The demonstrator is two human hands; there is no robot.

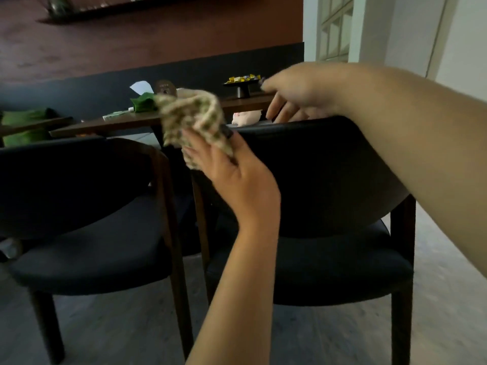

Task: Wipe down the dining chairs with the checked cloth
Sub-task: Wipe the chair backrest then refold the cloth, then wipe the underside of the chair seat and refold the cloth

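left hand (232, 177) | fingers (200, 151) pinch checked cloth (195, 114) | cloth bunched above fingertips

1. You have no readable text, label, brand, number or sign anywhere in this view.
2. The brown round object (165, 87) on the table (126, 123) carries dark marks, but you cannot make them out as letters; they are too blurred.

The right hand (295, 94) is motion-blurred, its fingertips hidden behind the right chair's backrest (329, 164). The left chair (79, 206) runs off-frame.
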